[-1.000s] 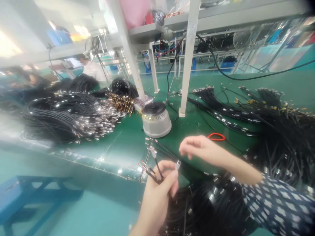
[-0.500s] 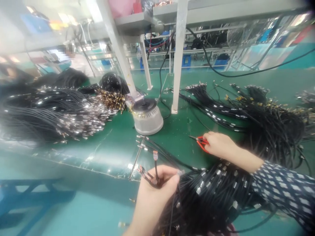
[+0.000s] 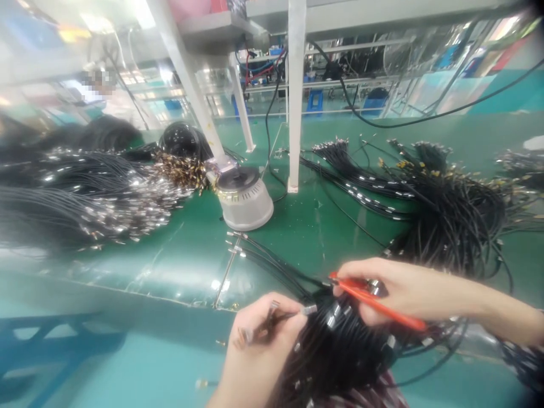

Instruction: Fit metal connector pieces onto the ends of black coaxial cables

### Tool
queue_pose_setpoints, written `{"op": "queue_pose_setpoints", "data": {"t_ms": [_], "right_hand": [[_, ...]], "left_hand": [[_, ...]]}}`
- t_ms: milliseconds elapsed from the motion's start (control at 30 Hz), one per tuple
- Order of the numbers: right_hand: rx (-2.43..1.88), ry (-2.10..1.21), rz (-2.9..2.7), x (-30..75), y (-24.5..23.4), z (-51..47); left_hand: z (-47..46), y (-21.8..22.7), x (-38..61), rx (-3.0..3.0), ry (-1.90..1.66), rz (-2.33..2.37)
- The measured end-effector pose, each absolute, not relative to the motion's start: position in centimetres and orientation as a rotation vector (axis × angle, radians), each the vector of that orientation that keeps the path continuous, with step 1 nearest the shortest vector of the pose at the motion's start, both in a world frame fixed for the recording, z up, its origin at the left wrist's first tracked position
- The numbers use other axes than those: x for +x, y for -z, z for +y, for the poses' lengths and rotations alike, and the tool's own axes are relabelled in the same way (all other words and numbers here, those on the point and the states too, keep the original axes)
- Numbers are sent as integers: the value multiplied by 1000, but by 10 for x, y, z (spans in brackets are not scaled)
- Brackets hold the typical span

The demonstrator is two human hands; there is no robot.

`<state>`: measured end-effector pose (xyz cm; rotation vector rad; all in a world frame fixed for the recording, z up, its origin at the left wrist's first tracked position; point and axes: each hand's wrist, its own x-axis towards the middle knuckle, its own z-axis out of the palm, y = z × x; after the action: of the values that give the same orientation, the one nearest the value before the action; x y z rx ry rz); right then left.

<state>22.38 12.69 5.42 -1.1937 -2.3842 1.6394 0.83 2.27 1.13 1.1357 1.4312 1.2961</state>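
Between the thumb and fingers of my left hand point(image 3: 263, 345) several black cable ends point(image 3: 270, 323) are pinched, one with a silvery tip pointing right. My right hand point(image 3: 395, 289) is closed around red-handled pliers point(image 3: 374, 306); their jaws point left and are mostly hidden by my fingers. The pliers are just right of the left hand, apart from the cable ends. Below both hands hangs a thick bundle of black cables point(image 3: 340, 340) with silvery sleeves. A few separate cables point(image 3: 272, 258) run from it onto the green table.
A white, round device with a black top point(image 3: 244, 198) stands on the green table point(image 3: 187, 266). Piles of black cables point(image 3: 97, 187) lie left, more cables point(image 3: 450, 209) right. White shelf posts point(image 3: 294, 113) rise behind. A person point(image 3: 121, 107) is at the far left. A blue stool point(image 3: 55, 351) stands below.
My right hand has brought the pliers down and closer to my left hand, with the handles turned. The cable ends in my left hand have tilted over. The view has shifted slightly.
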Motion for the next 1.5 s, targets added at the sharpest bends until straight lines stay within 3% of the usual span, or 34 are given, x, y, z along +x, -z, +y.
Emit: {"op": "queue_pose_setpoints", "data": {"t_ms": [167,333,667,1300,1500], "right_hand": [[-938,-696,-2809,224,-65,114],[-767,-404,-2893,226,-71,116],[-765,-410,-2927,223,-73,118],[-938,-876,-3059,213,-75,119],[-858,-673,-3047,213,-79,115]], "left_hand": [[20,-9,8,1279,-1267,1424],[16,-12,7,1332,-1208,1456],[13,-7,3,1378,-1189,1428],[8,1,0,1648,-1348,1255],[9,1,0,1667,-1350,1248]]}}
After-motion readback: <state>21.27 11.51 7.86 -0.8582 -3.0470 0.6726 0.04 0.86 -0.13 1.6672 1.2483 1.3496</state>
